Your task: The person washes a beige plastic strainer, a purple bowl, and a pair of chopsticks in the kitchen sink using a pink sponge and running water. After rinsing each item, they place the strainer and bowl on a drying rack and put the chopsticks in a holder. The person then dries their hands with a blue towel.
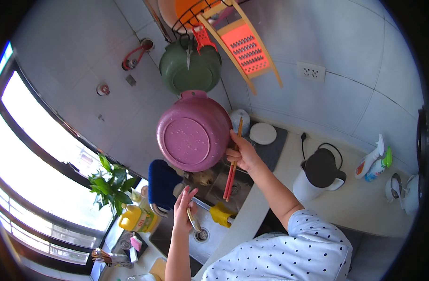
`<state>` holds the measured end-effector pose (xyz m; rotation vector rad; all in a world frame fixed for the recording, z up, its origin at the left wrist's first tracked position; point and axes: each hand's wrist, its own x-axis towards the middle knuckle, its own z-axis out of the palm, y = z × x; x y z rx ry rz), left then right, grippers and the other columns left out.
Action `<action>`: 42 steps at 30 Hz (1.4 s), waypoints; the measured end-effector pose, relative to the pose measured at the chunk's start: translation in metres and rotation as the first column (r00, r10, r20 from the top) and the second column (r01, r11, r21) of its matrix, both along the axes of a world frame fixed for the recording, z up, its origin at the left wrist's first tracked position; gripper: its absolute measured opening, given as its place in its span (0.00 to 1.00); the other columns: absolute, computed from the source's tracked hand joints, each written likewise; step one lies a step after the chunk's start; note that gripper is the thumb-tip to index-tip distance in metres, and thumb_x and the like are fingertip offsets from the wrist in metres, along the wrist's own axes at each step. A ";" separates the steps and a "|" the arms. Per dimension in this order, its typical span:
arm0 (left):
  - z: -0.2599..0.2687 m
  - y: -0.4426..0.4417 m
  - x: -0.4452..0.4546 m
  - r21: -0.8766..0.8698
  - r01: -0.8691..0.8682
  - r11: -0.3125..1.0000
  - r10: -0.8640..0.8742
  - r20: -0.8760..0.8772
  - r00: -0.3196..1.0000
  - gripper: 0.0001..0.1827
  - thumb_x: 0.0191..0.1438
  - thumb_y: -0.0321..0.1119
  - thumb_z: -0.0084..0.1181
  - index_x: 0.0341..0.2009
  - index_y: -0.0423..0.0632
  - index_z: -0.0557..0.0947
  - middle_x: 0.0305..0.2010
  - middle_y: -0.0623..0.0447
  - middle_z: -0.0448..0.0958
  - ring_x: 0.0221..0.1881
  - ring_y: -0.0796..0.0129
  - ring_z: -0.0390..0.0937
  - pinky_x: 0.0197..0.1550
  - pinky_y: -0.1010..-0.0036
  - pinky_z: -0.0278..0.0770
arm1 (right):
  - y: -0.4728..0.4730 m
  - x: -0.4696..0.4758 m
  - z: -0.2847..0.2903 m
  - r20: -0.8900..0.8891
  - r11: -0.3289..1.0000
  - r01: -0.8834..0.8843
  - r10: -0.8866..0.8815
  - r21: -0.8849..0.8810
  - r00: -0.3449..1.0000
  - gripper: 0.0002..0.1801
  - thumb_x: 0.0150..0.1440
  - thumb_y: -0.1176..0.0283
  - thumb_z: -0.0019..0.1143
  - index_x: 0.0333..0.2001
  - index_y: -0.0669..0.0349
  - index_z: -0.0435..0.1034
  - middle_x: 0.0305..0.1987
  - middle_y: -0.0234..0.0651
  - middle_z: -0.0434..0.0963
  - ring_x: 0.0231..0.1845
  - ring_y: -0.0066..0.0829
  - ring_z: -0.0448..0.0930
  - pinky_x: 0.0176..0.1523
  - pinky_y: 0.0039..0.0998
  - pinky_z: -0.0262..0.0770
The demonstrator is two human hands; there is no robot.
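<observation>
My right hand holds a pair of chopsticks with red lower ends. Its fingertips are at the rim of a pink plastic basin, whose wet underside faces me. Whether this hand also bears the basin's weight, I cannot tell. A shiny metal utensil, apparently a spoon, is in my left hand, above the steel sink; two of its fingers point outward. Behind the pink basin hangs a green basin.
A blue cloth and a yellow cloth drape over the sink area. On the right counter stand a kettle and spray bottles. A grater hangs above. Left are a plant and a yellow jug.
</observation>
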<state>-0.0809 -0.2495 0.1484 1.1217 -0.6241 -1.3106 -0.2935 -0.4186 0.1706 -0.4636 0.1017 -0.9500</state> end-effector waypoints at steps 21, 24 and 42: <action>0.171 -0.202 0.032 -0.366 0.043 0.930 -0.156 -0.286 0.945 0.41 0.43 0.70 0.46 0.39 0.39 0.72 0.21 0.55 0.70 0.11 0.76 0.56 0.16 0.82 0.54 | -0.096 0.081 0.147 0.243 0.983 0.073 -0.030 -0.169 0.969 0.13 0.59 0.59 0.42 0.27 0.51 0.53 0.15 0.22 0.51 0.10 0.14 0.50 0.14 0.18 0.41; 0.173 -0.209 0.042 -0.372 0.057 0.927 -0.174 -0.288 0.942 0.39 0.43 0.69 0.47 0.39 0.40 0.72 0.24 0.54 0.71 0.11 0.75 0.58 0.15 0.81 0.54 | -0.103 0.088 0.150 0.259 0.987 0.068 -0.029 -0.144 0.965 0.13 0.58 0.59 0.44 0.29 0.51 0.53 0.17 0.23 0.52 0.11 0.14 0.52 0.14 0.18 0.42; 0.171 -0.211 0.012 -0.111 -0.024 0.993 -0.011 -0.305 0.952 0.46 0.38 0.73 0.48 0.42 0.37 0.68 0.22 0.51 0.70 0.10 0.76 0.54 0.15 0.81 0.51 | -0.099 0.076 0.169 0.153 0.989 0.143 -0.137 -0.034 0.979 0.10 0.59 0.62 0.41 0.29 0.52 0.55 0.17 0.23 0.53 0.11 0.14 0.51 0.14 0.18 0.43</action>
